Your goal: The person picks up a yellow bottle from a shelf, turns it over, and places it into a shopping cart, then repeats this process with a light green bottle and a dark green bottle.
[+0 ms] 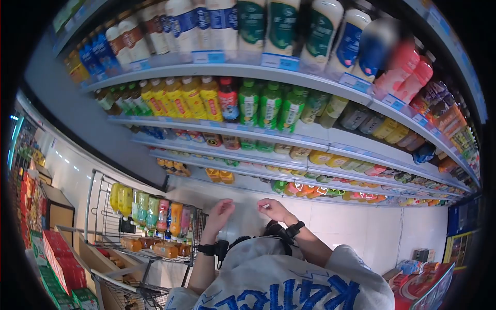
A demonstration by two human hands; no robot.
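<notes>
My left hand (pixel 219 213) is up by my chest, fingers loose and empty. My right hand (pixel 274 209) curls; I cannot tell if it pinches anything. Bottles (pixel 150 212) stand upright in the cart (pixel 102 227), just left, easy to reach.

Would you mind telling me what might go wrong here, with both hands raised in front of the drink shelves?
1. The left hand and its elbow are close to the wire cart of bottles; a careless swing could knock some off.
2. The shelf bottles stand tightly packed at the edge, so pulling one out with the right hand might topple its neighbours.
</notes>
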